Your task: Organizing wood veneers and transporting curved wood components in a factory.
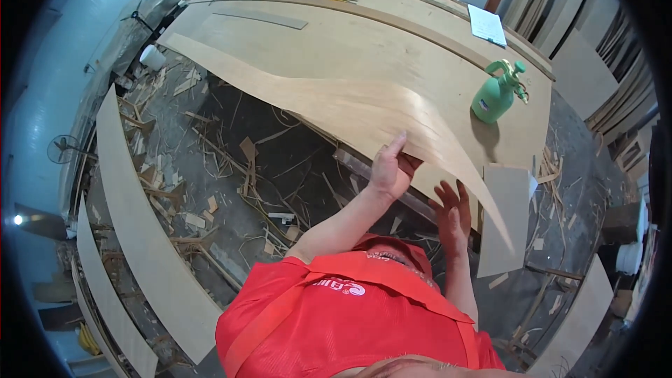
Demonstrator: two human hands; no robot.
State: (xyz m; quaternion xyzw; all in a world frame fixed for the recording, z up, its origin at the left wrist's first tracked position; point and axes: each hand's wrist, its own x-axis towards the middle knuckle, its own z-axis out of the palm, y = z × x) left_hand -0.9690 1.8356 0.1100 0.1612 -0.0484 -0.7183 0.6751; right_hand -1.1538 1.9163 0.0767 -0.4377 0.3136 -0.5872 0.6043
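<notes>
A long, thin strip of pale wood veneer lies along the near side of the broad wooden worktable, its middle bowed upward and its right end tapering down. My left hand grips the veneer's near edge, thumb on top and fingers beneath it. Just to the right, my right hand is raised with its fingers spread below the same edge. Whether its fingertips touch the sheet, I cannot tell. A green pump spray bottle stands upright on the table beyond the veneer's right part.
A clipboard with paper and a narrow grey strip lie on the table. Wood scraps litter the floor. Long pale boards stretch along the left. A flat panel sits by the table's right corner; boards lean at the back right.
</notes>
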